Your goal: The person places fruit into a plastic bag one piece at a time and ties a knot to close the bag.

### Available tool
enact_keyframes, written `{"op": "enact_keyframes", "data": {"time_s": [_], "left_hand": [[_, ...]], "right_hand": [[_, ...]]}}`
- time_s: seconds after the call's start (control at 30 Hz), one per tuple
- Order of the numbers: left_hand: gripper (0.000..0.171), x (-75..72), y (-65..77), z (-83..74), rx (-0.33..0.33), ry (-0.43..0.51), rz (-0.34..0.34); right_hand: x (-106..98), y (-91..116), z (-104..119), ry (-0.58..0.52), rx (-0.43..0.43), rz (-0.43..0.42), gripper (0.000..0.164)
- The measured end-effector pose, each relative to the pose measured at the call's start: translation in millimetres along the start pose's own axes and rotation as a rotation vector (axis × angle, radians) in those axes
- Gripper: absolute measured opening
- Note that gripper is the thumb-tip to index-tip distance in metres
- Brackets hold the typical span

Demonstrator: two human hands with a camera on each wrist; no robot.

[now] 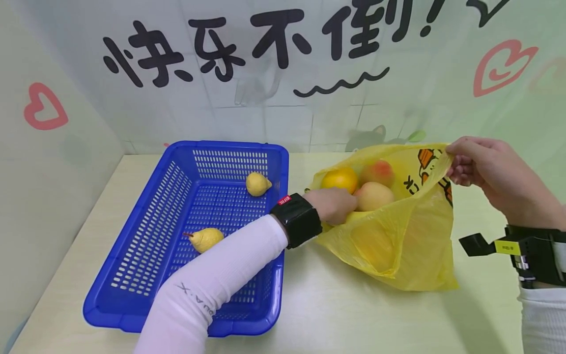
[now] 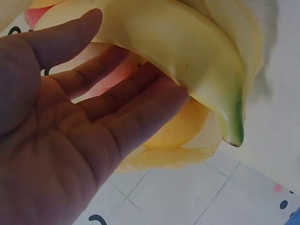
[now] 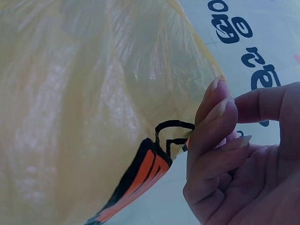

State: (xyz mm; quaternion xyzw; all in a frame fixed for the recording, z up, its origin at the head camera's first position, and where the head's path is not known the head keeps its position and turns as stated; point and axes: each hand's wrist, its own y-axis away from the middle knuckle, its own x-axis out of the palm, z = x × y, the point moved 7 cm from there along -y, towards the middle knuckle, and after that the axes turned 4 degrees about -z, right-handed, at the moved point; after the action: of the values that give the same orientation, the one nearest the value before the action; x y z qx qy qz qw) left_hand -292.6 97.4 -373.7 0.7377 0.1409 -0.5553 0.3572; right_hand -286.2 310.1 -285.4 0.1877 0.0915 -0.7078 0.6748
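Observation:
My left hand (image 1: 331, 204) reaches into the mouth of a yellow plastic bag (image 1: 424, 246). In the left wrist view its fingers are loosely extended, and the fingertips pass out of sight behind a banana (image 2: 187, 51) with a green stem end. Beside the hand in the bag lie an orange (image 1: 339, 180), a peach (image 1: 374, 196) and a redder peach (image 1: 378, 173). With thumb and fingers my right hand (image 1: 491, 164) pinches the bag's upper right rim, lifting that side.
A blue perforated plastic basket (image 1: 283, 275) stands on the pale table (image 1: 336, 305) to the left. Inside it lie a yellow pear (image 1: 205, 240) and another yellow fruit (image 1: 258, 184). My left forearm crosses over the basket. Behind the table hangs a printed backdrop (image 1: 283, 123).

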Motion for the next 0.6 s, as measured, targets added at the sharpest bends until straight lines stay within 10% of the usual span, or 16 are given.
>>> {"op": "enact_keyframes", "data": {"time_s": [0.6], "left_hand": [[0.018,-14.0,12.3,-7.3,-0.058,0.076,0.078]], "right_hand": [[-4,4,1,0.002,-0.031,-0.008,0.025]]}}
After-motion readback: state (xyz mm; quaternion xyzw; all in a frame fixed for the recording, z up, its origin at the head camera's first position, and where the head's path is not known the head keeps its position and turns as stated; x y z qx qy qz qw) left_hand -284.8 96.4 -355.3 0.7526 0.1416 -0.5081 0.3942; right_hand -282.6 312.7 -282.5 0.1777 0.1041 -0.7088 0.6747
